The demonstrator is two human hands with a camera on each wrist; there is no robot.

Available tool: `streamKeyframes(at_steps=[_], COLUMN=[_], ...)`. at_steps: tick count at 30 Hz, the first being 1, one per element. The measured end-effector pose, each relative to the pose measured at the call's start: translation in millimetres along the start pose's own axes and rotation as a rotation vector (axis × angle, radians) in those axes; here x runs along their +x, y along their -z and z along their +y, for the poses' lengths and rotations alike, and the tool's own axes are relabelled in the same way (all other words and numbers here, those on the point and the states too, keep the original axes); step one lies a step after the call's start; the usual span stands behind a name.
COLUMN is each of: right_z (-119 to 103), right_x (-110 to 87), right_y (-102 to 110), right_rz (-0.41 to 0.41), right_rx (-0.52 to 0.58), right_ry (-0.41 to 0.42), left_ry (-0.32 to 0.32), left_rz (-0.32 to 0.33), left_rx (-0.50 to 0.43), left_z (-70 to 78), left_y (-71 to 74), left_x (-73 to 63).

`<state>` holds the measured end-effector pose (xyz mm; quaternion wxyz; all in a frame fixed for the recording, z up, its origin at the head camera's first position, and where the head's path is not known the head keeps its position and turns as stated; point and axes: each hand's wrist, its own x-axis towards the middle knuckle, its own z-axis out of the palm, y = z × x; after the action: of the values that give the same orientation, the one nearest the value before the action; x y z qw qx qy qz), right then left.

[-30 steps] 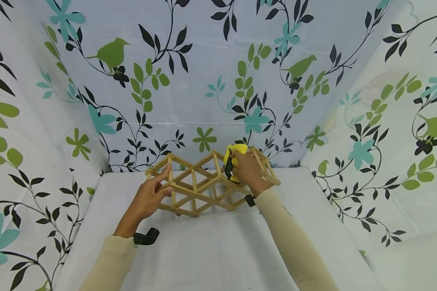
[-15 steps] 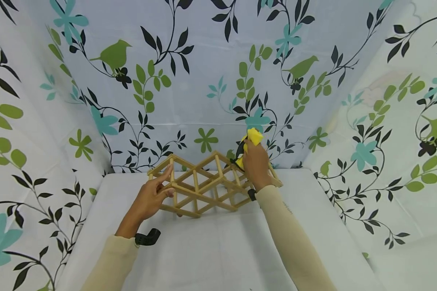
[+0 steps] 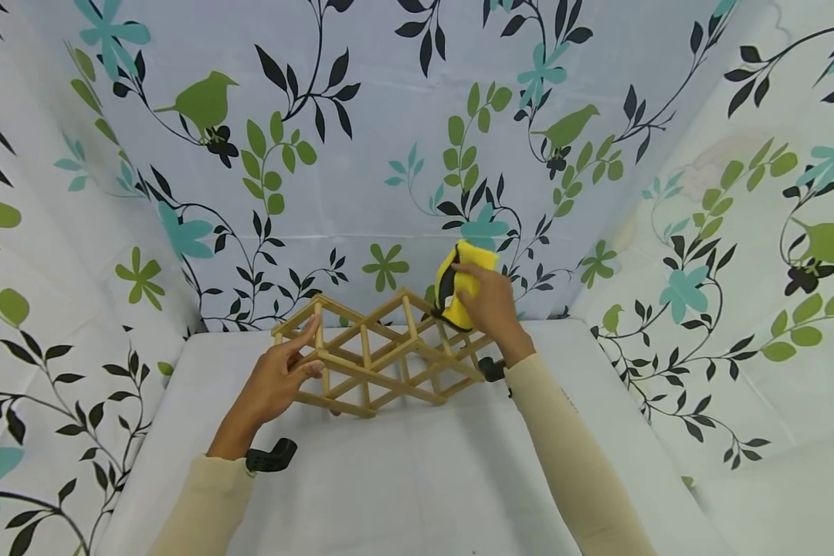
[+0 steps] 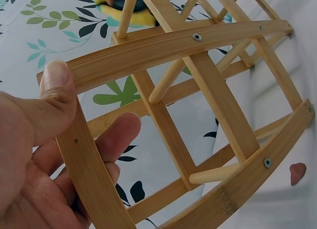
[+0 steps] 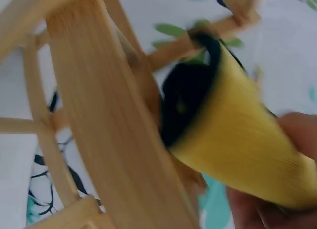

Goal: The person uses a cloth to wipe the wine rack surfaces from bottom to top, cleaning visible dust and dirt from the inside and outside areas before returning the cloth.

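A light wooden lattice rack (image 3: 392, 353) stands on the white surface, its slats joined by round dowels and screws. My left hand (image 3: 274, 382) grips its left end; in the left wrist view the thumb (image 4: 57, 83) lies on a corner slat, with fingers behind it. My right hand (image 3: 493, 305) holds a folded yellow cloth (image 3: 483, 255) with a black edge, over the rack's right part. Blurred in the right wrist view, the cloth (image 5: 233, 140) overlaps a broad slat (image 5: 109, 115); whether they touch I cannot tell. The rack's right end is partly hidden by hand and sleeve.
A white-covered table (image 3: 389, 479) lies beneath the rack. Behind it and on both sides hangs a curtain (image 3: 361, 177) printed with leaves, birds and flowers. A black wrist camera (image 3: 271, 455) sits on my left wrist, another (image 3: 489, 369) on my right.
My right hand rises with the cloth from among the slats, and the cloth's yellow face now turns more into view. Less of the rack's right end shows. My left hand keeps its grip.
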<state>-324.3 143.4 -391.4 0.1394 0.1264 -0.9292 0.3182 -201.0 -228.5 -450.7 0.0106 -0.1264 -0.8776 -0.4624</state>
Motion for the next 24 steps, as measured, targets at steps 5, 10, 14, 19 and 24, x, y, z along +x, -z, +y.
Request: streamKeyframes(at_steps=[5,10,14,19,24], right_z=[28,70,86,96,111], right_x=[8.0,15.0,20.7,28.5,26.2], right_y=[46,80,79,56,51], right_rz=[0.13,-0.041,-0.198,-0.384,-0.4], right_rx=[0.278,0.283,0.274,0.242,-0.11], right_ry=[-0.102,-0.136,-0.047,-0.005,-0.084], left_ry=[-0.004,-0.004,0.003,0.008,0.007], left_rz=[0.0,-0.003,0.001,0.007,0.008], left_rx=[-0.005,-0.006,-0.004,0.003,-0.008], left_z=[-0.2,-1.2,-1.2,0.1,0.0], left_y=[2.0,3.0,4.4,4.1,-0.4], left_x=[2.2,1.3,-1.0,-2.4,-0.6])
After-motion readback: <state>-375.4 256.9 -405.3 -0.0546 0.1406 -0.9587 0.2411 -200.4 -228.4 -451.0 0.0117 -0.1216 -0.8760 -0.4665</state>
